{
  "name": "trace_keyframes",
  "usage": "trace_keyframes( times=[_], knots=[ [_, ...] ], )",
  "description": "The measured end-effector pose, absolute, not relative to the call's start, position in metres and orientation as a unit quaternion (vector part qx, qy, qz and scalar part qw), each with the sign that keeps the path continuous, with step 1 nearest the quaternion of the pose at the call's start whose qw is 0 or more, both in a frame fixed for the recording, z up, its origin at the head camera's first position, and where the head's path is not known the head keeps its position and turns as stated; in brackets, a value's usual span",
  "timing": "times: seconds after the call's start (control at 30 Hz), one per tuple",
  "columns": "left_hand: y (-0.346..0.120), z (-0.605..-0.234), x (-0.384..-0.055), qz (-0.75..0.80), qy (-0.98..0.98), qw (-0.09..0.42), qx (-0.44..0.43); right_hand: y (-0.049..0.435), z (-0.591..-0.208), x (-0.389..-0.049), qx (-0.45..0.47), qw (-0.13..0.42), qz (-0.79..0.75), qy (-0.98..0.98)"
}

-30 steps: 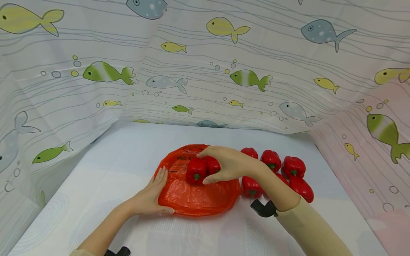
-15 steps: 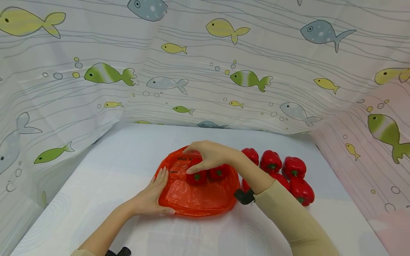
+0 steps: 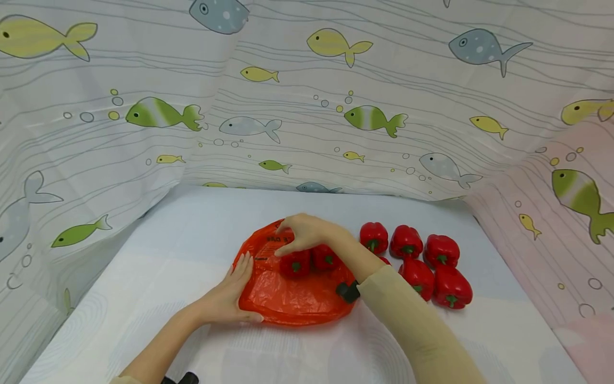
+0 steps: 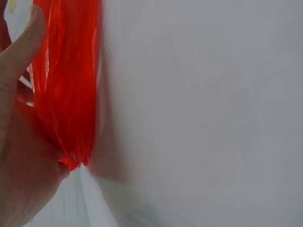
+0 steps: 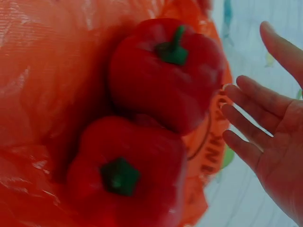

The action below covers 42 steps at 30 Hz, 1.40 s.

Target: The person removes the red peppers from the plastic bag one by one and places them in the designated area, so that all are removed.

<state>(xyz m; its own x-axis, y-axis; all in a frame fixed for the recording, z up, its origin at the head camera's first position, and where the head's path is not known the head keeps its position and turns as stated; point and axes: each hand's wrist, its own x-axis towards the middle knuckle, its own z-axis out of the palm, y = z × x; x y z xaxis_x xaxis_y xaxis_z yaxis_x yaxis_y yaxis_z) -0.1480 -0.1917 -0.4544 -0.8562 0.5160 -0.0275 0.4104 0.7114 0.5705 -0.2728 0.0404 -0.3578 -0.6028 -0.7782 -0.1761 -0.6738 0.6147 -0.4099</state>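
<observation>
An orange plastic bag with dark print lies spread on the table. Two red bell peppers, one on the left and one on the right, sit side by side on it, green stems showing. My right hand hovers over the far part of the bag, fingers spread and holding nothing; in the right wrist view its fingertips are beside the upper pepper. Along the bag's left edge rests my left hand, fingers extended against the plastic.
Several more red bell peppers stand in a group to the right of the bag; my right sleeve partly covers one. A white patterned cloth covers the table. Fish-printed curtain hangs behind and at both sides.
My right hand has let go of the right-hand pepper on the bag and moved left, over the bag's far part. My left hand has stayed at the bag's edge.
</observation>
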Motion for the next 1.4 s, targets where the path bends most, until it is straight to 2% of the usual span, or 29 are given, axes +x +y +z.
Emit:
trace_keyframes(
  times=[0.4, 0.63, 0.77, 1.0, 1.4],
  knots=[
    [-0.194, -0.456, -0.149, 0.280, 0.922, 0.088, 0.253, 0.045, -0.383, -0.278, -0.342, 0.191, -0.107, 0.914],
    [-0.192, -0.455, -0.148, 0.280, 0.922, 0.090, 0.252, 0.047, -0.391, -0.277, -0.287, 0.221, -0.107, 0.926],
    [-0.192, -0.455, -0.148, 0.278, 0.923, 0.089, 0.252, 0.045, -0.396, -0.277, -0.285, 0.219, -0.121, 0.925],
    [-0.192, -0.455, -0.148, 0.278, 0.922, 0.089, 0.253, 0.044, -0.401, -0.272, -0.328, 0.169, -0.140, 0.919],
    [-0.193, -0.456, -0.149, 0.285, 0.921, 0.098, 0.247, 0.042, -0.387, -0.256, -0.418, 0.022, -0.235, 0.877]
  ],
)
